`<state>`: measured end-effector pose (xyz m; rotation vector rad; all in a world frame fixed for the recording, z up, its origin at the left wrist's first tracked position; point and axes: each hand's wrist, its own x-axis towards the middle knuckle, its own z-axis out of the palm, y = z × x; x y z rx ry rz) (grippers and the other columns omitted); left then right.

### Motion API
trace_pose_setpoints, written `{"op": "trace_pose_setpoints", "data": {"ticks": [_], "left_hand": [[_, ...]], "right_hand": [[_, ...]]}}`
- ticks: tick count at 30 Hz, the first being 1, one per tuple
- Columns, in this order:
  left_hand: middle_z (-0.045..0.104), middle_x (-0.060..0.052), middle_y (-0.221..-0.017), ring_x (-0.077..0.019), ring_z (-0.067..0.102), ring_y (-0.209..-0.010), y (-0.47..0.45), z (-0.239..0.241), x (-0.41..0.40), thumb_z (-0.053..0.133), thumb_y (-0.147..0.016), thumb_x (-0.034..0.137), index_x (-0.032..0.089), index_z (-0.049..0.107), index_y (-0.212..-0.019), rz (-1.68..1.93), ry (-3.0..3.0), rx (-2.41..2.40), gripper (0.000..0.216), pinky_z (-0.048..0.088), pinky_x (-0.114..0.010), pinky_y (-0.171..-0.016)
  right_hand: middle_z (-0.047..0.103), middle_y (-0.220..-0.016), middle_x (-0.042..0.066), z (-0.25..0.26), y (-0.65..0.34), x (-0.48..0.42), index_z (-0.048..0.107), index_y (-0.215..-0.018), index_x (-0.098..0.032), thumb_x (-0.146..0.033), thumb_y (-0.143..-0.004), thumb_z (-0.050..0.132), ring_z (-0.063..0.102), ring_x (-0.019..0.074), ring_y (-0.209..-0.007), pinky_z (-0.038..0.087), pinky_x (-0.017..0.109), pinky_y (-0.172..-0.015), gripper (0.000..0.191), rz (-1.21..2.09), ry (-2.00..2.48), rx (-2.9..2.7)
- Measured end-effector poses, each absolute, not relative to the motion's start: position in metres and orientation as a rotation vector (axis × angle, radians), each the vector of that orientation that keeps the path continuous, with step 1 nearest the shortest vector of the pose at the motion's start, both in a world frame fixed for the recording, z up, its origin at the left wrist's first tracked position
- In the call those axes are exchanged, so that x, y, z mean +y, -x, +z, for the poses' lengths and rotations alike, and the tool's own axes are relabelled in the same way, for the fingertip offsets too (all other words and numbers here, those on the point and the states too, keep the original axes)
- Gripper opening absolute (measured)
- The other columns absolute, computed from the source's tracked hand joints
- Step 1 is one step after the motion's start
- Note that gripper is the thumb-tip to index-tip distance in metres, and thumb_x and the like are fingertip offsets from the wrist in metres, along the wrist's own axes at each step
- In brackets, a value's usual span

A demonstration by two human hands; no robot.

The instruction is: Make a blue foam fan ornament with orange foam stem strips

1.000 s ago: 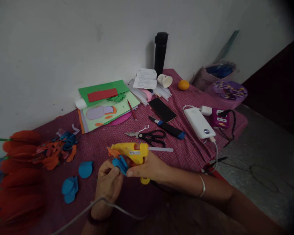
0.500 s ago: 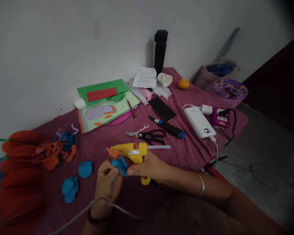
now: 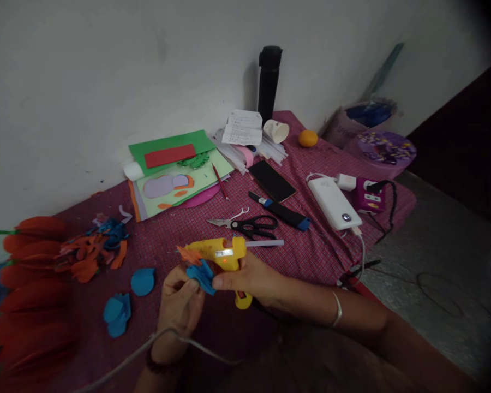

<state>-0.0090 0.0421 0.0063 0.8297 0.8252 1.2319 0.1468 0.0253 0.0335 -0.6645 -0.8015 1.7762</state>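
Observation:
Between the fingertips of my left hand (image 3: 182, 297) is a small paper flower (image 3: 201, 275) with blue petals and an orange part on top. My right hand (image 3: 253, 278) is wrapped round a yellow hot glue gun (image 3: 219, 254), its thumb against the blue petals. A pale glue stick (image 3: 265, 243) juts from the back of the gun, and a small red light glows on its side. Left of my hands lie a single blue petal (image 3: 143, 281) and a small pile of blue petals (image 3: 117, 315).
Black-handled scissors (image 3: 256, 225), a utility knife (image 3: 284, 214) and a phone (image 3: 272, 180) lie beyond my hands. Right is a white power bank (image 3: 334, 204). Paper scraps (image 3: 92, 251) and large red paper petals (image 3: 36, 295) lie left. A black bottle (image 3: 269, 84) stands at the back.
Both hands keep nearly the same hold on the flower and the glue gun. The view has shifted very slightly; nothing else has visibly moved.

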Motion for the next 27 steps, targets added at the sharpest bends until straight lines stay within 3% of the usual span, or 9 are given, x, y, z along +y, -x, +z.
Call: {"op": "trace_pose_setpoints", "data": {"ticks": [4,9,14,18,24,27], "left_hand": [[0.052,0.005,-0.044,-0.0061,0.045,-0.04,0.009,0.007,0.043,0.085,-0.056,0.029,0.017,0.058,-0.05,1.234,-0.835,0.824,0.03,0.041,-0.017,-0.043],[0.059,0.003,-0.052,-0.0085,0.052,-0.047,0.008,0.009,0.043,0.085,-0.056,0.031,0.017,0.061,-0.052,1.251,-0.871,0.89,0.028,0.045,-0.019,-0.048],[0.057,0.002,-0.052,-0.0096,0.053,-0.051,0.006,0.009,0.042,0.081,-0.061,0.023,0.017,0.061,-0.051,1.346,-1.039,0.895,0.023,0.045,-0.02,-0.052],[0.064,-0.001,-0.064,-0.0125,0.059,-0.062,0.01,0.008,0.038,0.077,-0.066,0.019,0.017,0.066,-0.056,1.39,-1.238,1.027,0.015,0.049,-0.023,-0.06],[0.069,-0.002,-0.074,-0.0133,0.062,-0.068,0.01,0.017,0.028,0.075,-0.067,0.016,0.018,0.071,-0.063,1.388,-1.458,1.16,0.006,0.049,-0.022,-0.065],[0.069,-0.002,-0.076,-0.014,0.063,-0.07,0.009,0.019,0.025,0.075,-0.067,0.015,0.019,0.071,-0.065,1.371,-1.511,1.203,0.006,0.049,-0.022,-0.064]], "right_hand": [[0.067,-0.096,0.001,0.027,-0.146,0.024,0.063,-0.118,-0.024,-0.028,-0.068,0.075,0.062,0.0183,-0.091,0.05,0.031,-0.084,0.051,1.753,0.746,-0.839],[0.066,-0.105,0.001,0.032,-0.142,0.024,0.06,-0.117,-0.026,-0.015,-0.072,0.063,0.061,0.0167,-0.095,0.047,0.033,-0.092,0.047,1.592,0.757,-0.901],[0.06,-0.118,0.005,0.03,-0.139,0.022,0.043,-0.134,-0.028,-0.008,-0.068,0.063,0.061,0.0163,-0.089,0.052,0.032,-0.081,0.071,1.444,0.917,-0.956],[0.057,-0.123,0.009,0.023,-0.141,0.02,0.033,-0.14,-0.026,-0.01,-0.067,0.07,0.061,0.0191,-0.095,0.052,0.035,-0.087,0.084,1.343,1.029,-1.044],[0.051,-0.133,0.008,0.023,-0.142,0.022,0.033,-0.139,-0.026,-0.008,-0.07,0.064,0.054,0.0215,-0.116,0.046,0.038,-0.1,0.078,1.226,1.05,-1.078],[0.055,-0.128,0.008,0.023,-0.14,0.024,0.036,-0.136,-0.026,-0.005,-0.07,0.061,0.057,0.0205,-0.113,0.047,0.038,-0.098,0.073,1.205,1.044,-1.042]]}}
